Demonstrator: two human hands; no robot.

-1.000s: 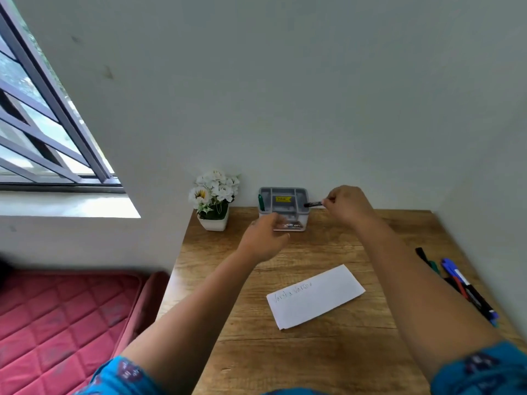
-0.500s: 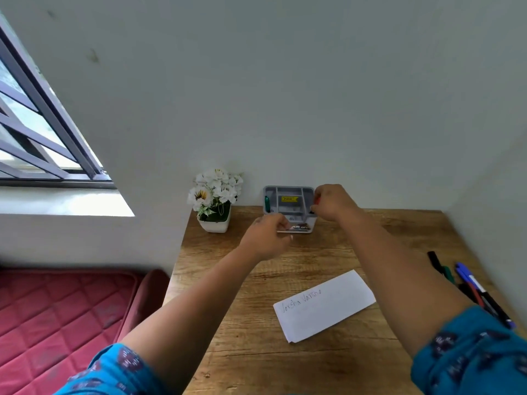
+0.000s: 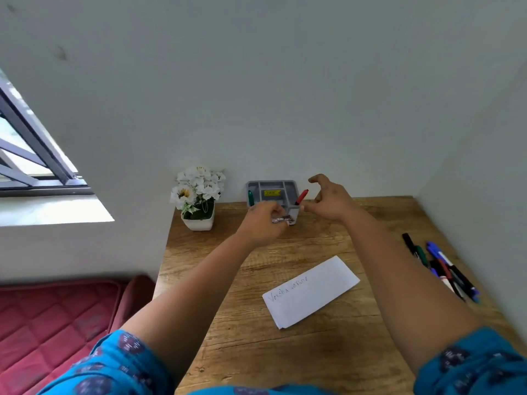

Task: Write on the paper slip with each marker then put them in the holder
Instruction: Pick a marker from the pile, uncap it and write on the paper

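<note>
Grey plastic holder (image 3: 271,186) sits at the back of the wooden tabletop (image 3: 313,352), against the wall, and I have a red-capped marker (image 3: 301,196) leaning in its right-hand compartment, cap end up and tilted out to the right. A green marker (image 3: 250,197) stands at the holder's left edge. My right hand (image 3: 329,201) hangs just beside the red one with thumb and fingers spread and nothing in it. My left hand (image 3: 263,223) is curled at the holder's front wall; I can't tell whether it grips the wall or only rests there.

The risk I see first is that tilt: the red marker leans well out over the rim, so a brush from my right hand could tip it onto the tabletop. The holder looks light, and if my left hand lets go carelessly it may shift or tip.

The paper slip (image 3: 310,292) lies loose near the middle, with one line of writing along its left end. My forearms pass right over it, so a dragged sleeve could slide it. The remaining markers (image 3: 440,266) lie in a loose bunch at the right edge near the side wall, and a hasty reach could roll some out of reach.
</note>
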